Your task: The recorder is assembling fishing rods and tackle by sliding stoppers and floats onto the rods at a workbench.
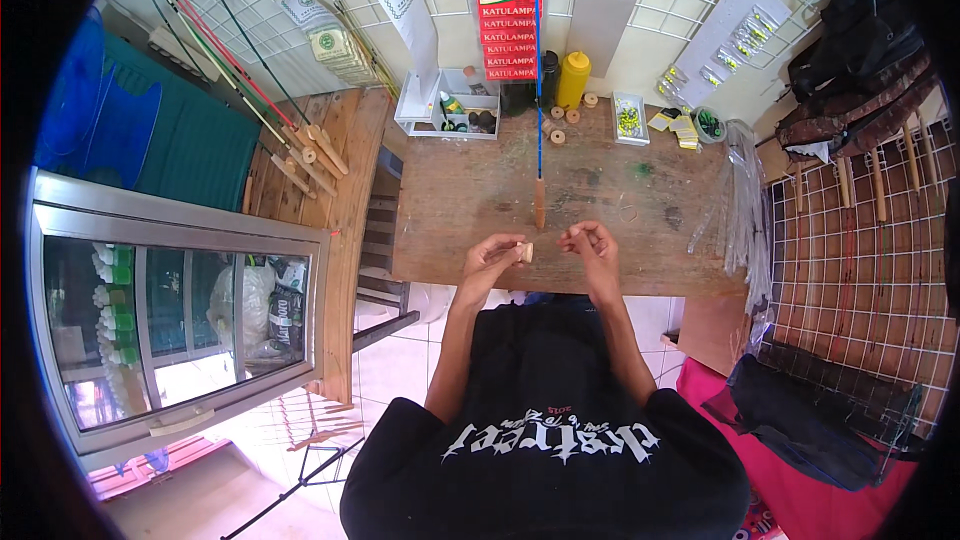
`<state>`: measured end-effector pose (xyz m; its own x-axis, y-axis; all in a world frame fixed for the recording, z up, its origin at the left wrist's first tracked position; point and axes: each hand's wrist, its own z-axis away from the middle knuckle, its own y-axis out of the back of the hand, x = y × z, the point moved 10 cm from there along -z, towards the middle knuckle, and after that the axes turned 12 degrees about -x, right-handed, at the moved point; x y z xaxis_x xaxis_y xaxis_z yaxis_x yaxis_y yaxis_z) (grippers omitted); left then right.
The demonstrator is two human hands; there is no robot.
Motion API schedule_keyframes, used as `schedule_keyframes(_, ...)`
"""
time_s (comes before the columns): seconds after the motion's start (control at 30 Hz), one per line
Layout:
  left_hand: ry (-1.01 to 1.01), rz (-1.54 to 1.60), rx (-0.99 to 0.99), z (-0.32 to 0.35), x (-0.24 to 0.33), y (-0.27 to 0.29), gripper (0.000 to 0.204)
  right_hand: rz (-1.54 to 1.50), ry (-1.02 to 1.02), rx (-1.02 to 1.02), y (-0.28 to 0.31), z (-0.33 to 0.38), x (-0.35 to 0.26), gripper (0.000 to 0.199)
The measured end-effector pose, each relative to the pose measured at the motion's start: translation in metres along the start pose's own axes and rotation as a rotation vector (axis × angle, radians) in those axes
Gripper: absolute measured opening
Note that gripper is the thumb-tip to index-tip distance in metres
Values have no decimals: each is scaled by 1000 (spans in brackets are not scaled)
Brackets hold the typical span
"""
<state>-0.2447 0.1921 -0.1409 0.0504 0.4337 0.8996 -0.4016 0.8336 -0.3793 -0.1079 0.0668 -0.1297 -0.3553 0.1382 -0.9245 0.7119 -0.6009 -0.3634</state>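
Worktop (460, 180) of brown wood spreads before you; a blue rod (539, 130) runs toward the far side, its wooden handle (540, 205) at the near end. Far left sits a white divided tray (430, 131), with a yellow bottle (573, 82) to its right. Near you, your left hand (488, 258) pinches a small pale wooden piece (526, 253); your right hand (594, 248) curls just beside it, fingertips bunched, their grip too small to tell.

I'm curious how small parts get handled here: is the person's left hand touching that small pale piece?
Touching. The head view shows the left hand holding the small pale piece at its fingertips, with no gap visible.
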Motion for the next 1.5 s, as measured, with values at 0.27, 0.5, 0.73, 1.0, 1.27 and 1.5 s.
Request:
schedule_keyframes(0.27,-52,51,-10,0,31,6,17,441,236,498,31,9,-59,17)
schedule_keyframes(0.5,-53,-102,-101,-11,74,-21,18,746,811,-210,-100,16,-133,38)
schedule_keyframes(0.73,-31,-126,-303,-19,97,-32,19,734,169,-516,-111,-26,-89,32)
schedule_keyframes(1.0,-39,-132,-190,-15,111,1,20,615,-217,-708,-113,-27,-67,33)
schedule_keyframes(1.27,-74,-129,-13,-11,112,26,17,789,-174,-607,-101,-34,-91,13)
schedule_keyframes(1.5,-329,331,230,-6,115,62,17,797,-55,-530,-104,-29,-94,17)
